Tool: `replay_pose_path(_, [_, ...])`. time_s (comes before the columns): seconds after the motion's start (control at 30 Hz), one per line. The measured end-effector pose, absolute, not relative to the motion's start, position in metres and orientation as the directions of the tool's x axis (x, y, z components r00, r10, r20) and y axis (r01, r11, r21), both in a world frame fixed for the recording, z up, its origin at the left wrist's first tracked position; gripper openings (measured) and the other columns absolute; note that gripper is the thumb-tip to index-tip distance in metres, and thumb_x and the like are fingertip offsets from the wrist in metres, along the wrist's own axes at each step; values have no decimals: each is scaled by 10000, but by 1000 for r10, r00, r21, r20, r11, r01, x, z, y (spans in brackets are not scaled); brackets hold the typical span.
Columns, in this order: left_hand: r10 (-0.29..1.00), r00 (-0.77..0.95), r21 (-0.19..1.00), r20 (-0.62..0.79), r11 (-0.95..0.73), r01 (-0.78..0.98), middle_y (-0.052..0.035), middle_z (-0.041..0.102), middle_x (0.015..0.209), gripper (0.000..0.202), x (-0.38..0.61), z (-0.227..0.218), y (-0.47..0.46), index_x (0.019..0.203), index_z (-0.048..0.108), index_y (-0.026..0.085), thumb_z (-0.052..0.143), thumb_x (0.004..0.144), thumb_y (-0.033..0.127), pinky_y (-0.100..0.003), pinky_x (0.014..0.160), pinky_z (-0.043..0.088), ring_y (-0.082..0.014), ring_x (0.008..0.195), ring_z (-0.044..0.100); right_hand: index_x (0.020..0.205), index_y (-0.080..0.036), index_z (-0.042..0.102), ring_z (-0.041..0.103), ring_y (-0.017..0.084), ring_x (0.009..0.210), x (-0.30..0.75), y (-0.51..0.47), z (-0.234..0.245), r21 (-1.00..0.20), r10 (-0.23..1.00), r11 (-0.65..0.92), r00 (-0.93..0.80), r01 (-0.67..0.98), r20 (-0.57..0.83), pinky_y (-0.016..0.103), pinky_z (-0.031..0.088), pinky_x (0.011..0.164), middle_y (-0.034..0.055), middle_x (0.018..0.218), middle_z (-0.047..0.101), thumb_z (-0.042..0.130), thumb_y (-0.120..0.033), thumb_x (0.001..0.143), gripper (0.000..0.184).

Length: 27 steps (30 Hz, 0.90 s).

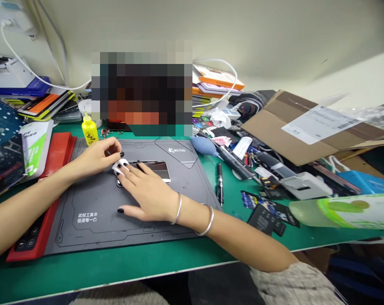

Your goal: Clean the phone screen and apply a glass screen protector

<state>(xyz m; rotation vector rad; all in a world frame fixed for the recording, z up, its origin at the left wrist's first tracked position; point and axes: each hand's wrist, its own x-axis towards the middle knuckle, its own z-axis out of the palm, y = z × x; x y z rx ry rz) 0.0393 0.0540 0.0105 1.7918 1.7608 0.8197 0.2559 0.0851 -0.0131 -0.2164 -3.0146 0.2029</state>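
Note:
A smartphone [158, 168] lies flat on a grey work mat [93, 207] on the green table. My right hand [144, 190] rests flat across the phone's left half, fingers spread, pressing a small white pad or cloth [119, 166] at the phone's corner. My left hand [98, 156] sits just left of the phone, fingers curled in a pinch at the same corner beside the white pad. Whatever it pinches is too small to make out. Two silver bangles ring my right wrist.
A yellow bottle [89, 131] stands behind the mat. A black pen [219, 183] and blue air blower [204, 146] lie right of it. Cardboard box [293, 127], green spray bottle [344, 210], red pad [56, 154] and stacked packages crowd the sides.

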Motion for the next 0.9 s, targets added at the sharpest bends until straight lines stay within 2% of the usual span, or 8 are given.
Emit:
replay_pose_path(0.1, [997,-27,722,71,-33,691,1,607,767,233,39,9,54,833,568,190,573,795,420,-266,614,438,-145,664,547,1411,-20,498,391,366,1453,255,81,-14,-146,89,987,-989,72,115,573,265,1208,243,1566,425,496,-590,970,721])
replay_pose_path(0.3, [997,-15,711,76,-44,702,-5,617,772,231,39,9,54,836,571,192,555,809,421,-276,624,441,-149,665,549,1438,-14,473,396,360,1452,254,87,-10,-139,164,979,-979,147,117,572,270,1205,245,1558,436,507,-564,974,720])
replay_pose_path(0.47, [998,-19,718,62,-31,696,-4,615,762,218,40,10,54,832,565,195,561,802,411,-280,621,442,-152,661,553,1424,-13,489,378,364,1462,255,85,-12,-131,129,985,-987,115,100,558,274,1208,235,1578,411,512,-575,965,726])
replay_pose_path(0.67, [997,-12,711,81,-49,702,-7,624,777,227,37,8,54,839,572,194,559,811,419,-282,635,450,-153,675,560,1454,-17,449,363,362,1471,253,89,-15,-143,176,977,-977,159,117,585,254,1210,247,1579,401,510,-574,967,743])
replay_pose_path(0.9, [997,-14,719,73,-43,694,-6,615,763,235,39,10,55,824,565,193,564,799,427,-282,628,446,-153,664,554,1436,-22,476,388,356,1456,254,85,-11,-120,128,986,-987,116,97,566,270,1208,224,1583,408,489,-577,977,720])
